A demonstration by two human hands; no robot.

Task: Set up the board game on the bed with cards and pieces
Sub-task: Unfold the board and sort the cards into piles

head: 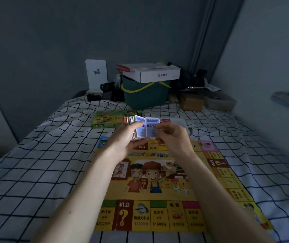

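Note:
A yellow game board (157,206) lies flat on the checked bedsheet (40,165) in front of me. Above its far edge, my left hand (128,137) grips a thick stack of cards (135,127), thumb on top. My right hand (172,135) pinches a single blue-and-white card (151,126) held upright beside the stack. The green and yellow game box (113,119) lies on the bed just beyond my hands. No game pieces are visible on the board.
At the head of the bed stand a green basket (146,96) with a white carton (155,73) on top, a white stand (96,75), dark items and a brown box (192,102). A wall runs along the right; a white panel stands at the left.

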